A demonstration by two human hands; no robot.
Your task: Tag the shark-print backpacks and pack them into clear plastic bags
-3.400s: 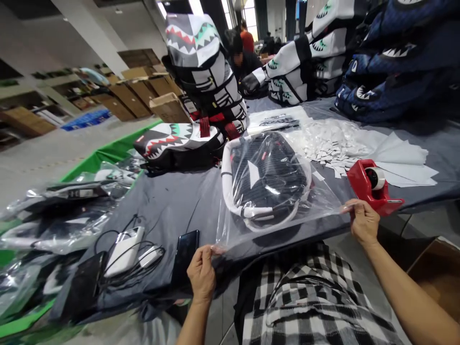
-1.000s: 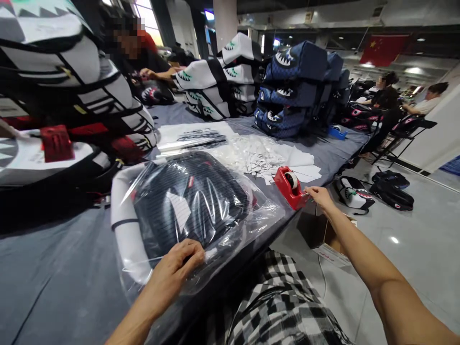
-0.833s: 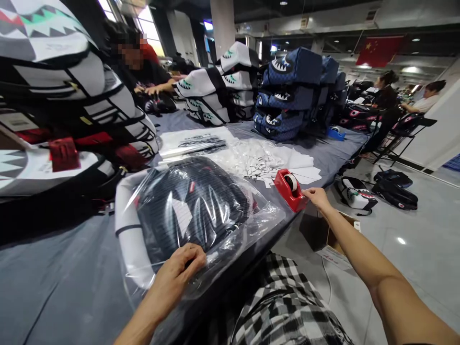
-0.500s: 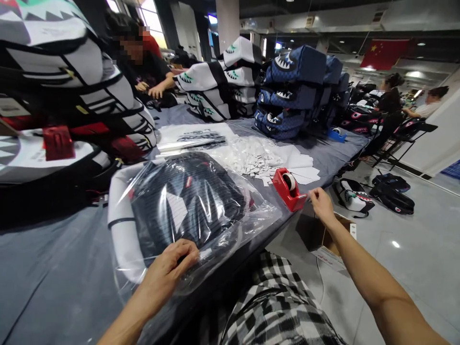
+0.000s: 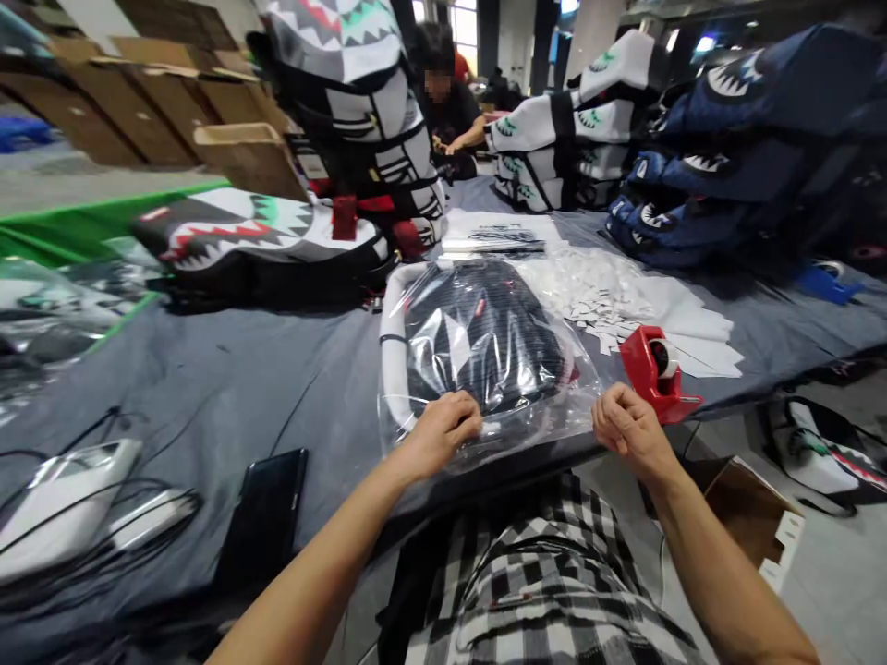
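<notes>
A dark ribbed backpack with white trim lies inside a clear plastic bag [image 5: 513, 420] on the cloth-covered table. My left hand [image 5: 443, 427] rests at the bag's near edge, its fingers curled and pinching the plastic. At the bag's right corner is my right hand [image 5: 627, 427], closed with thumb and fingertips together. Whatever it pinches is too small to make out. Just beyond that hand stands a red tape dispenser [image 5: 646, 369] with a white roll in it.
Small white tags [image 5: 596, 296] and paper sheets lie behind the bag. Stacks of white backpacks [image 5: 530, 139] and blue backpacks [image 5: 748, 139] stand farther back. A black phone [image 5: 263, 513] and cabled devices lie left. An open carton [image 5: 745, 517] sits on the floor. Across the table a person works.
My right hand has left the tape dispenser's front and come left to the bag's corner. My left hand stays on the bag's near edge. The view has turned left.
</notes>
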